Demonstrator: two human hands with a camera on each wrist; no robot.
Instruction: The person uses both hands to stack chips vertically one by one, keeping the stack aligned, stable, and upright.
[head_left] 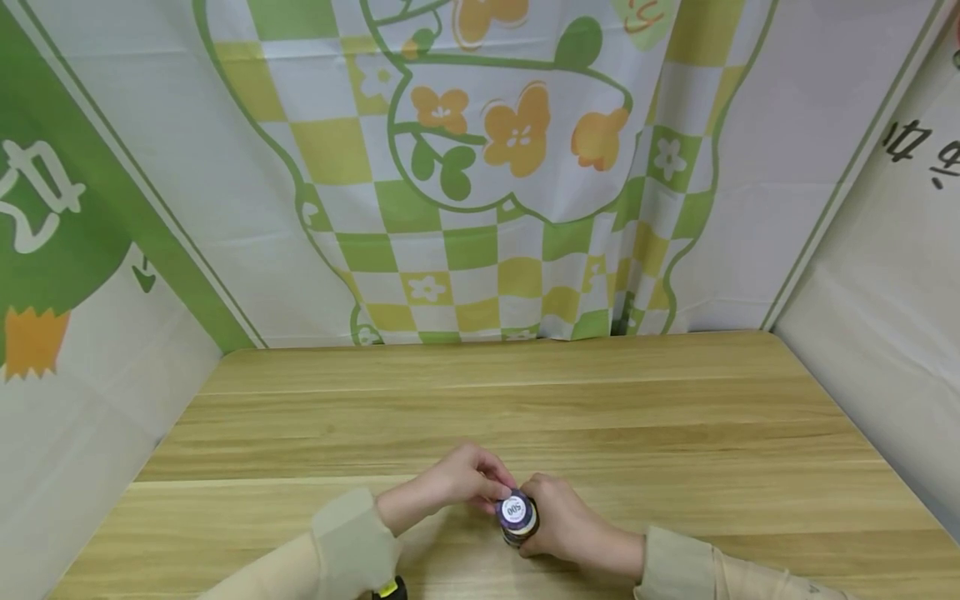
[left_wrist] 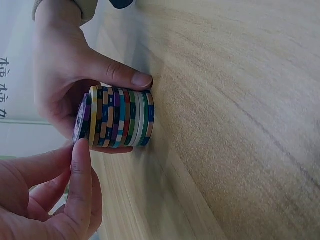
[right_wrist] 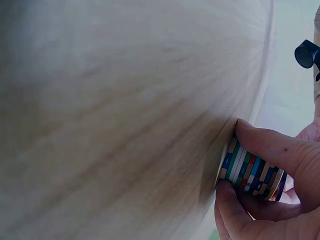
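Note:
A tall stack of multicoloured poker chips (left_wrist: 122, 117) stands on the wooden table, its chip edges purple, yellow, blue, red, green and white. Around its side curl the thumb and fingers of my right hand (head_left: 566, 521), gripping it; in the right wrist view the thumb lies along one side of the stack (right_wrist: 250, 172), the fingers along the other. My left hand (head_left: 459, 479) pinches the edge of a purple chip (head_left: 514, 510) marked 500 at the very top. That chip sits slightly tilted on the yellow-edged one below, as the left wrist view shows.
The wood-grain table (head_left: 360, 425) stretches out ahead and to both sides. A printed curtain (head_left: 487, 275) hangs behind its far edge, and white cloth walls stand left and right. A small black and yellow object (head_left: 390, 588) shows beside the left sleeve.

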